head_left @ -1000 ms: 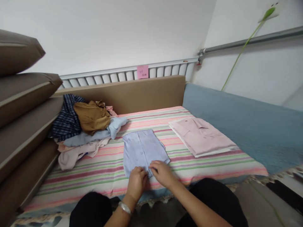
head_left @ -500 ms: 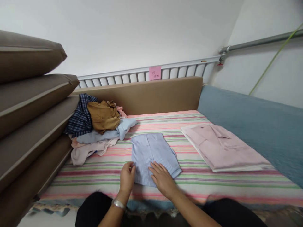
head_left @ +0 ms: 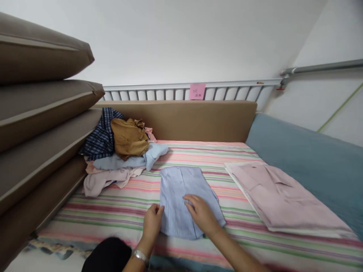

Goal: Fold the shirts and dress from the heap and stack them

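A light blue striped shirt [head_left: 178, 192], folded, lies on the striped sheet in front of me, with a small button showing near its middle. At the shirt's left edge my left hand [head_left: 153, 219] is closed, thumb and fingers pinched on the cloth. My right hand [head_left: 202, 213] is over the right half of the shirt. Its fingers are loosely bent and apart, holding nothing; whether the fingertips touch the cloth is hard to tell.
On the left lies a heap with a mustard garment [head_left: 129, 138], a navy plaid garment [head_left: 99, 138] and pale clothes. Brown cushions [head_left: 48, 124] are stacked beside it. Folded pink clothing [head_left: 286, 192] rests on the right, by a blue bolster [head_left: 303, 151]. A brown board [head_left: 181, 119] stands behind.
My right hand has gone from lying flat on the shirt to bent, partly raised fingers. The left hand stays at the left edge. The whole view has shifted slightly.
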